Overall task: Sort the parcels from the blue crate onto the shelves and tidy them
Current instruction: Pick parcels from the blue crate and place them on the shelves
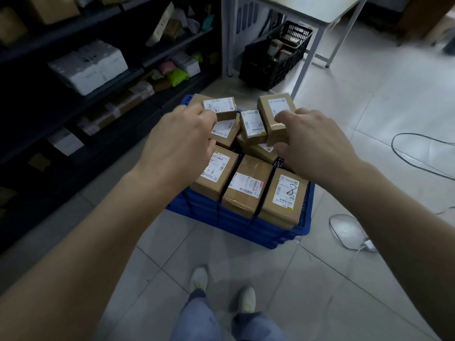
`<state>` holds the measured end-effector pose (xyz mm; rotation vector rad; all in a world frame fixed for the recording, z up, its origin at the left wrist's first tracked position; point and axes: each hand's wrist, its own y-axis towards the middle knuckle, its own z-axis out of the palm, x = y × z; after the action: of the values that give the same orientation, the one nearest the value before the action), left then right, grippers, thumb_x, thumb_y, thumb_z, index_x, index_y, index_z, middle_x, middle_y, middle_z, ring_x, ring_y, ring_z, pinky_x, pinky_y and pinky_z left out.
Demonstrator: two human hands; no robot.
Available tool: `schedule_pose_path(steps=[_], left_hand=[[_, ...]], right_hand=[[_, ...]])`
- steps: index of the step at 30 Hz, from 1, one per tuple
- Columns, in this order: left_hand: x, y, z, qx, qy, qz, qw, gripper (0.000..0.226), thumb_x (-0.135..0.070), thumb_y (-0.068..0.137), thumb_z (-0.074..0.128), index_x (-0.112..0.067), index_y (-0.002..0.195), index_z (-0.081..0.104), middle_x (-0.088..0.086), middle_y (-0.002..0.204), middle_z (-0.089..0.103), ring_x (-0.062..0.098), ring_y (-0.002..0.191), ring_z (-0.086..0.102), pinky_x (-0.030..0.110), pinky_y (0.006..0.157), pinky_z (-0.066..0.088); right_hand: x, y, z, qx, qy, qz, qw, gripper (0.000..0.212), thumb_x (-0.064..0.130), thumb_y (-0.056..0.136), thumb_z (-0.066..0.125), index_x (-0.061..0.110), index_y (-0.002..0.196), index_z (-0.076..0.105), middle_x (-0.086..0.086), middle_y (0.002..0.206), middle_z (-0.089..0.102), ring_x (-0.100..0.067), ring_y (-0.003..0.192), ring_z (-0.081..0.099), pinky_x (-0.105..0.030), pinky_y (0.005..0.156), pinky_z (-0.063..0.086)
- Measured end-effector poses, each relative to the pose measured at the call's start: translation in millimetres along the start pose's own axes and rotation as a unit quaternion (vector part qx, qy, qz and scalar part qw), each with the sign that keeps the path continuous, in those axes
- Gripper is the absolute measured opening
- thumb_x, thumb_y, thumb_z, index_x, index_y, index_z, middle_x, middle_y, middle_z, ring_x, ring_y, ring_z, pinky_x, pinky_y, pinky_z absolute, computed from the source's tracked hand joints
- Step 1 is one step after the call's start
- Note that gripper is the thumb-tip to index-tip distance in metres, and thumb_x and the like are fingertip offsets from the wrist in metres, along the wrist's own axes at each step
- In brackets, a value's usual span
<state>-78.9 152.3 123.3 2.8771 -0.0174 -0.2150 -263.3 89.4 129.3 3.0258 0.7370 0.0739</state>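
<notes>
Left hand (179,141) — parcel (227,116) (white label (219,105), illegible)

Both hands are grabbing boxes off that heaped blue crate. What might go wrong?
The left hand pinches a small parcel near its edge; it may slip. Lifting the taller parcel in the right hand could tip the middle parcel beside it off the heap. The floor cable could trip a foot.

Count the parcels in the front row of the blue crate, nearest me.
3: left parcel, middle parcel, right parcel, side by side along the blue crate's near edge. More may be hidden underneath.
</notes>
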Motion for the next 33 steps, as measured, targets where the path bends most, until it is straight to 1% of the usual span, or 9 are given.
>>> schedule_pose_path(steps=[5, 9, 13, 16, 19, 23, 25, 29, 33], left_hand=[[42.1, 15.3, 21.7, 0.013, -0.009, -0.010, 1.000, 0.028, -0.021, 0.092, 0.053, -0.010, 0.118, 0.057, 0.007, 0.112, 0.057, 0.021, 0.101, 0.051, 0.029, 0.080, 0.038], [79.1, 21.5, 52.3, 0.046, -0.016, -0.030, 0.998, 0.027, -0.021, 0.093, 0.053, -0.010, 0.117, 0.056, 0.007, 0.112, 0.057, 0.021, 0.102, 0.051, 0.030, 0.081, 0.040], [106.9, 24.9, 91.6, 0.074, -0.033, -0.059, 0.995, 0.026, -0.020, 0.092, 0.054, -0.010, 0.117, 0.056, 0.006, 0.115, 0.057, 0.021, 0.105, 0.051, 0.030, 0.082, 0.041], [122.2, 21.1, 123.6, 0.117, -0.037, -0.073, 0.990, 0.023, -0.021, 0.092, 0.054, -0.010, 0.112, 0.058, 0.007, 0.113, 0.057, 0.022, 0.104, 0.051, 0.032, 0.083, 0.041], [131.1, 9.3, 152.6, 0.160, -0.058, -0.090, 0.981, 0.020, -0.021, 0.091, 0.054, -0.009, 0.107, 0.058, 0.006, 0.108, 0.057, 0.021, 0.099, 0.051, 0.034, 0.078, 0.045], [138.6, 2.0, 182.8, 0.184, -0.083, -0.104, 0.974, 0.016, -0.020, 0.091, 0.054, -0.011, 0.102, 0.059, 0.003, 0.107, 0.057, 0.019, 0.098, 0.051, 0.032, 0.075, 0.043], [140.9, 3.6, 193.8, 0.187, -0.095, -0.111, 0.971, 0.017, -0.022, 0.091, 0.054, -0.011, 0.104, 0.059, 0.003, 0.109, 0.057, 0.019, 0.099, 0.051, 0.031, 0.076, 0.042], [142.2, 8.5, 215.0, 0.199, -0.118, -0.125, 0.965, 0.026, -0.023, 0.092, 0.055, -0.010, 0.114, 0.057, 0.004, 0.112, 0.056, 0.020, 0.100, 0.052, 0.034, 0.081, 0.045], [142.9, 10.4, 241.0, 0.218, -0.134, -0.145, 0.956, 0.031, -0.025, 0.091, 0.057, -0.009, 0.117, 0.056, 0.005, 0.114, 0.056, 0.022, 0.100, 0.053, 0.038, 0.084, 0.047]], right_hand=[[24.7, 29.5, 22.6, 0.009, -0.002, 0.003, 1.000, 0.033, 0.021, 0.093, 0.055, 0.014, 0.125, 0.052, -0.010, 0.113, 0.058, -0.025, 0.099, 0.050, -0.033, 0.072, 0.034], [48.0, 56.6, 50.0, 0.024, 0.009, 0.004, 1.000, 0.036, 0.017, 0.094, 0.054, 0.014, 0.130, 0.050, -0.011, 0.117, 0.059, -0.029, 0.106, 0.053, -0.038, 0.084, 0.042], [61.9, 81.2, 82.1, 0.042, 0.017, 0.002, 0.999, 0.036, 0.017, 0.093, 0.056, 0.014, 0.128, 0.051, -0.011, 0.121, 0.057, -0.028, 0.109, 0.052, -0.038, 0.088, 0.042], [68.5, 94.2, 108.7, 0.063, 0.016, 0.008, 0.998, 0.038, 0.020, 0.093, 0.055, 0.014, 0.131, 0.049, -0.011, 0.123, 0.056, -0.029, 0.112, 0.051, -0.039, 0.088, 0.042], [72.8, 99.0, 136.3, 0.091, 0.011, 0.007, 0.996, 0.039, 0.022, 0.094, 0.055, 0.014, 0.132, 0.048, -0.011, 0.122, 0.055, -0.030, 0.112, 0.050, -0.039, 0.087, 0.041], [74.2, 100.9, 167.2, 0.117, 0.001, 0.006, 0.993, 0.039, 0.024, 0.094, 0.056, 0.015, 0.132, 0.048, -0.009, 0.119, 0.056, -0.029, 0.111, 0.051, -0.037, 0.087, 0.041], [73.7, 101.1, 178.0, 0.124, 0.000, 0.010, 0.992, 0.041, 0.024, 0.095, 0.056, 0.016, 0.134, 0.046, -0.009, 0.120, 0.055, -0.028, 0.112, 0.051, -0.037, 0.088, 0.041], [69.9, 100.8, 198.2, 0.140, -0.003, 0.013, 0.990, 0.038, 0.021, 0.095, 0.055, 0.015, 0.132, 0.047, -0.009, 0.120, 0.055, -0.028, 0.111, 0.050, -0.037, 0.086, 0.039], [64.0, 98.8, 215.3, 0.147, -0.005, 0.024, 0.989, 0.037, 0.020, 0.094, 0.055, 0.015, 0.130, 0.048, -0.008, 0.119, 0.056, -0.028, 0.109, 0.051, -0.038, 0.085, 0.041]])
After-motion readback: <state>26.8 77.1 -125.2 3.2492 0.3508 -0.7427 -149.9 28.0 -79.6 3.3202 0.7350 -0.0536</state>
